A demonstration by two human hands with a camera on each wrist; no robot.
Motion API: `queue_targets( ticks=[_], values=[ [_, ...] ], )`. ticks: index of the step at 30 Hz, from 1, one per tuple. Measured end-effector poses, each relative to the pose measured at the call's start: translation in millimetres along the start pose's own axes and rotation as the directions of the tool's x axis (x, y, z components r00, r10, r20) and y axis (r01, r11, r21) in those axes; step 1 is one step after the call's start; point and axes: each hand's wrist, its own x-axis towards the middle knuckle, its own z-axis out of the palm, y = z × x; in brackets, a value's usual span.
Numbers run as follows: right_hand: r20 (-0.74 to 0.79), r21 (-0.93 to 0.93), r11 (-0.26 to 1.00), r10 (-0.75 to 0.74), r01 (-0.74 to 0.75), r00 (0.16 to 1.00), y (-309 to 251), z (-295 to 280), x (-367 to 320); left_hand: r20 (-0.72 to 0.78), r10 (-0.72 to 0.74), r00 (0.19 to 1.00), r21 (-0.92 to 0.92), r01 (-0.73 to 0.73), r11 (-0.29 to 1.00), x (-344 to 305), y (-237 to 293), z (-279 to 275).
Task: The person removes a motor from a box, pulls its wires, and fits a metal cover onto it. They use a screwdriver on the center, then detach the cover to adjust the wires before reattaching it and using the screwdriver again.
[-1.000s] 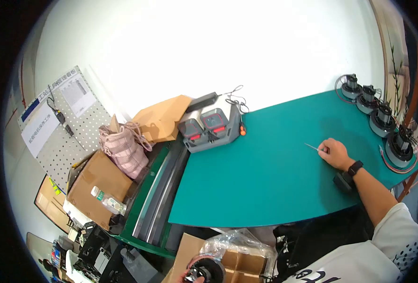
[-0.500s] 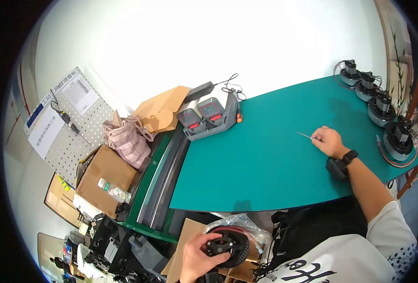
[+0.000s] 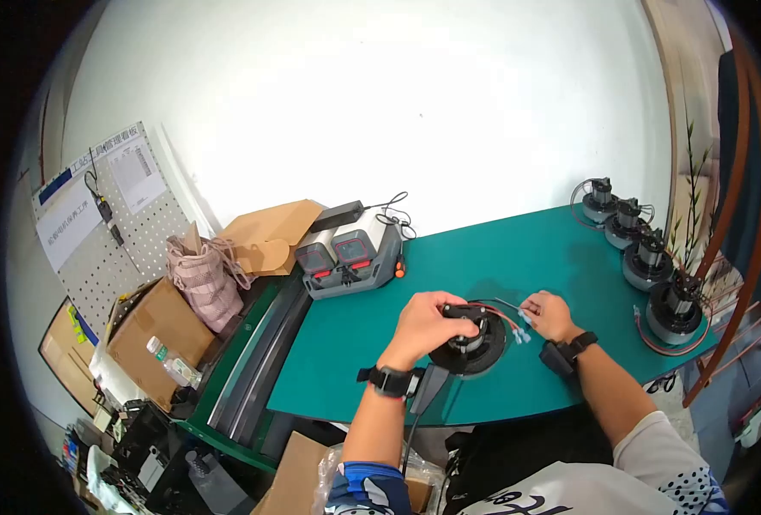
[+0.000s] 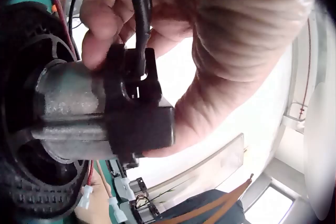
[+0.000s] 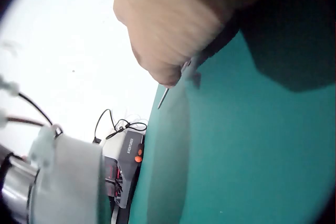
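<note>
My left hand point(image 3: 422, 330) grips a black wheel hub motor point(image 3: 483, 350) by its central hub, over the front part of the green tabletop. In the left wrist view the motor's silver shaft housing point(image 4: 73, 92) and black bracket point(image 4: 140, 124) show, the thumb and fingers around the bracket. Red and black wires run from the motor to pale connectors point(image 3: 522, 331). Just right of these, my right hand point(image 3: 550, 316) pinches a thin metal rod point(image 5: 163, 98) that points left; its rear end is hidden in the fingers.
Several similar motors point(image 3: 674, 316) stand in a row along the table's right edge. At the back left sits a grey battery charger point(image 3: 355, 268) with cables. An open cardboard box point(image 3: 295, 472) lies below the front edge; a brown box point(image 3: 162, 335) and pink bag point(image 3: 205, 279) are further left.
My left hand has lifted the motor up from the cardboard box to over the tabletop. My right hand, still with the rod, is now close beside the motor's wires.
</note>
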Motion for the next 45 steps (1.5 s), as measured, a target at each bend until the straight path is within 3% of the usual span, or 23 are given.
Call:
queue_targets(
  ticks=[5,8,11,16,19,23,25,28,29,31,32,33,34,35,36,37,38,41,45],
  values=[
    [-0.137,-0.101,0.995,-0.036,0.022,0.99,-9.9,-4.6,0.0,-0.043,-0.226,0.973,-0.156,0.217,0.963,31.6,-12.5,18.7],
    [-0.246,-0.291,0.956,-0.042,-0.033,0.968,-0.6,-1.1,1.0,-0.095,-0.268,0.959,-0.146,0.252,0.957,48.3,-34.5,25.4],
    [-0.341,-0.301,0.95,-0.025,-0.083,0.94,-2.0,-1.5,-0.6,-0.125,-0.311,0.942,-0.168,0.289,0.943,47.0,-45.3,31.0],
    [-0.363,-0.327,0.933,0.023,-0.151,0.931,-5.8,-2.6,-0.1,-0.189,-0.34,0.921,-0.217,0.298,0.93,46.2,-44.2,32.9],
    [-0.341,-0.332,0.926,0.062,-0.182,0.938,0.8,-2.3,-1.1,-0.205,-0.268,0.941,-0.175,0.234,0.956,41.2,-44.6,32.0],
    [-0.323,-0.332,0.927,0.064,-0.176,0.944,-0.3,-2.3,-2.0,-0.039,-0.162,0.986,-0.163,0.154,0.975,34.7,-54.2,20.9],
    [-0.3,-0.324,0.931,0.067,-0.168,0.952,-1.7,-4.7,-2.0,-0.046,-0.202,0.978,-0.236,0.186,0.954,32.4,-62.0,16.6],
    [-0.339,-0.341,0.927,0.035,-0.157,0.94,-6.1,-4.3,-4.4,-0.056,-0.25,0.967,-0.583,0.172,0.794,36.9,-90.8,6.5],
    [-0.335,-0.338,0.928,0.034,-0.154,0.942,-8.2,-0.2,-2.4,-0.06,-0.254,0.965,-0.582,0.173,0.794,40.5,-104.0,3.6],
    [-0.402,-0.367,0.93,-0.141,-0.018,0.905,-7.4,0.0,-3.5,-0.322,-0.249,0.913,-0.573,0.022,0.819,45.6,-127.4,9.3],
    [-0.395,-0.375,0.927,-0.136,-0.024,0.909,-14.0,-1.9,-7.9,-0.279,-0.297,0.913,-0.6,0.075,0.796,46.4,-140.5,10.1],
    [-0.324,-0.269,0.963,-0.105,0.015,0.94,-30.8,-3.6,-12.2,-0.276,-0.304,0.912,-0.605,0.081,0.792,45.3,-151.9,13.8],
    [-0.253,-0.155,0.986,-0.091,0.052,0.963,-46.8,-4.4,-12.1,-0.183,-0.292,0.939,-0.573,0.14,0.808,45.8,-162.1,14.9],
    [-0.248,-0.155,0.986,-0.094,0.056,0.964,-58.1,-2.9,-14.0,-0.089,-0.286,0.954,-0.534,0.197,0.822,44.8,-167.9,15.8],
    [-0.131,-0.103,0.995,-0.013,-0.001,0.991,-67.7,-0.4,-17.8,-0.079,-0.303,0.95,-0.666,0.176,0.725,43.5,-160.4,17.3],
    [-0.011,-0.058,0.996,0.064,-0.065,0.998,-72.5,2.3,-19.6,-0.08,-0.305,0.949,-0.665,0.177,0.725,41.9,-159.9,16.5],
    [0.048,-0.021,0.999,0.051,-0.05,0.998,-72.5,5.2,-20.0,-0.078,-0.312,0.947,-0.647,0.19,0.738,40.4,-159.2,16.1],
    [0.035,-0.019,0.999,0.049,-0.048,0.998,-70.1,10.1,-21.9,-0.07,-0.308,0.949,-0.626,0.199,0.754,33.4,-154.7,16.6],
    [0.128,-0.023,0.996,0.091,-0.089,0.988,-62.4,13.0,-19.5,-0.085,-0.268,0.96,-0.604,0.165,0.78,33.1,-152.5,18.9]
  ],
)
